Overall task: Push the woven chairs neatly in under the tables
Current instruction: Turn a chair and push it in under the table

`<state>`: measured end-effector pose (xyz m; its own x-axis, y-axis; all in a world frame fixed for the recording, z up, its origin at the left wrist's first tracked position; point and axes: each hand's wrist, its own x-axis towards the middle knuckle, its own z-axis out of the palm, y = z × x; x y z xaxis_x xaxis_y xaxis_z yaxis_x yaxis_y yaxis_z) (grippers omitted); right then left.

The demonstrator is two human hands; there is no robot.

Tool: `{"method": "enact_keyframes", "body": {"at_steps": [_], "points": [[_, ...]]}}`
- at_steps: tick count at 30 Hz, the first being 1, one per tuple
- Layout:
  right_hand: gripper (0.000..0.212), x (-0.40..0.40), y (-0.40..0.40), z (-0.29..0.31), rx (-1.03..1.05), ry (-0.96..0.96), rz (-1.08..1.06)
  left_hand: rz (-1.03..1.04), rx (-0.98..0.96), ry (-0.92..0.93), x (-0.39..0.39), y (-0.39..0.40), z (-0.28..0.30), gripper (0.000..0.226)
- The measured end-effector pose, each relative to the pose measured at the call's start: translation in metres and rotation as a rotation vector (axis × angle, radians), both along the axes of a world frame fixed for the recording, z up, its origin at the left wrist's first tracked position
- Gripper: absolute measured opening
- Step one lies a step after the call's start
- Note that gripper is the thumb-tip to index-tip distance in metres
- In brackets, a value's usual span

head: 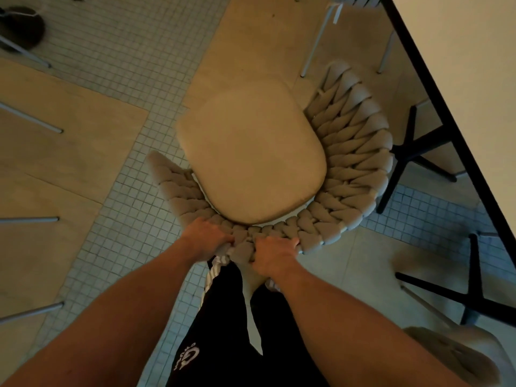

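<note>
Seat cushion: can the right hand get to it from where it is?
Probably yes. The right hand grips the woven backrest just behind the seat cushion, whose top lies bare.

floor [117, 65]: small grey tiles beside tan panels [69, 152] | black cross-shaped bases [413, 152] | light: dim

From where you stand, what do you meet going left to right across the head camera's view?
Thin grey metal chair legs → left hand → right hand → black cross-shaped table base → pale black-edged tabletop.

Dim warm light; soft blur; wide-angle edge distortion.
</note>
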<state>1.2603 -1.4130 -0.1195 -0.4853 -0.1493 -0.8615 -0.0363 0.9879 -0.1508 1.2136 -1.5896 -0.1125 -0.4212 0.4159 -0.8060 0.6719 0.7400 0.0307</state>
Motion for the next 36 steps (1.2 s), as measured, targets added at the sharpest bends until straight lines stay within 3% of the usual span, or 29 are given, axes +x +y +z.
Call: {"method": "enact_keyframes", "body": {"at_steps": [4, 9, 12, 16, 22, 26, 31, 36], "points": [[0.07, 0.001, -0.009, 0.0, -0.091, 0.033, 0.027, 0.061, -0.086, 0.094, -0.004, -0.012, -0.005, 0.046], [0.082, -0.002, 0.022, -0.003, -0.196, 0.037, 0.148, 0.253, -0.22, 0.009, 0.003, 0.018, -0.002, 0.052], [0.067, -0.008, 0.046, 0.001, -0.153, 0.058, 0.279, 0.28, -0.249, -0.117, 0.006, 0.042, -0.003, 0.069], [0.07, -0.02, 0.081, 0.001, -0.056, 0.036, 0.388, 0.379, -0.154, -0.204, 0.014, 0.074, -0.004, 0.07], [0.076, -0.048, 0.138, 0.001, 0.084, 0.037, 0.484, 0.467, 0.015, -0.187, 0.031, 0.117, -0.005, 0.079], [0.07, -0.065, 0.17, 0.005, 0.155, 0.065, 0.542, 0.54, 0.145, -0.143, 0.037, 0.146, -0.008, 0.072], [0.068, -0.068, 0.181, -0.005, 0.2, 0.087, 0.54, 0.59, 0.129, -0.047, 0.044, 0.166, -0.011, 0.05], [0.064, -0.063, 0.178, -0.003, 0.229, 0.112, 0.533, 0.565, 0.161, -0.034, 0.044, 0.164, -0.011, 0.042]]}}
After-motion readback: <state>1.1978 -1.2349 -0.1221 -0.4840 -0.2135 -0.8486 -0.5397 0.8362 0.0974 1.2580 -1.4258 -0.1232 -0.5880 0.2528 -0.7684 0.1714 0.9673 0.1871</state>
